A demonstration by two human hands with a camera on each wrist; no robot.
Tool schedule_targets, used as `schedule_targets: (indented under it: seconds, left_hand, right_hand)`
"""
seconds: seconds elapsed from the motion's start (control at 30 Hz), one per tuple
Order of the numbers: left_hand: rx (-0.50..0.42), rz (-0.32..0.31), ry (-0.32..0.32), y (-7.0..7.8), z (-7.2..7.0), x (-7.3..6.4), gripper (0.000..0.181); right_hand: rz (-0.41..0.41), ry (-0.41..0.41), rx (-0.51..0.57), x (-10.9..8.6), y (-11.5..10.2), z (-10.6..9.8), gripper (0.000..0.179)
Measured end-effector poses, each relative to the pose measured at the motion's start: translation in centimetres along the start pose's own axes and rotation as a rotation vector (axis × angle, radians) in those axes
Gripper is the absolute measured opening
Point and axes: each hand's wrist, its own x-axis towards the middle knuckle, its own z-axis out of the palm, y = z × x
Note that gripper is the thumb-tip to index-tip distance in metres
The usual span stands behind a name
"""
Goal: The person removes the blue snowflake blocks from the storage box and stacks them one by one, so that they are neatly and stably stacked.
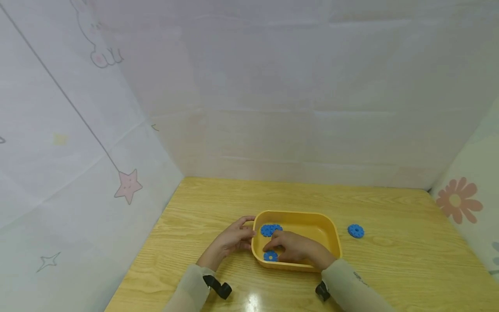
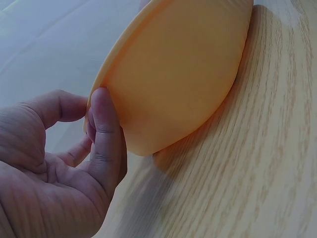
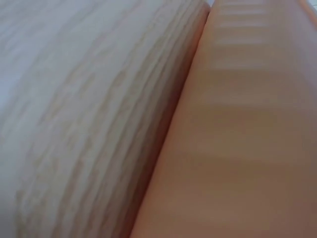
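A yellow plastic basin [image 1: 296, 216] stands on the wooden table. My left hand [image 1: 236, 236] grips its left end; in the left wrist view, thumb and fingers [image 2: 105, 124] pinch the rim. Inside the basin, my right hand [image 1: 292, 246] reaches down to the left, fingertips right at a blue notched plastic disc [image 1: 270, 256] near the front wall. I cannot tell whether the fingers pinch it. Other blue discs [image 1: 269, 230] lie overlapping by the far left wall, just beyond the fingers. The right wrist view shows only the basin's ribbed outer wall [image 3: 237, 134] and the table, not the hand.
To the right of the basin, blue notched discs [image 1: 356, 231] lie stacked on the wooden table [image 1: 397, 255]. A pale cloth [image 1: 273, 86] with printed figures hangs behind the table and along both sides.
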Motion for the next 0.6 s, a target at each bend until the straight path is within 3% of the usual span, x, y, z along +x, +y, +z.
schedule_targets:
  seconds: [0.6]
  left_hand:
    - [0.001, 0.017, -0.013, 0.02, 0.10, -0.04, 0.059]
  right_hand:
    - [-0.001, 0.071, 0.032, 0.17, 0.32, 0.30, 0.030]
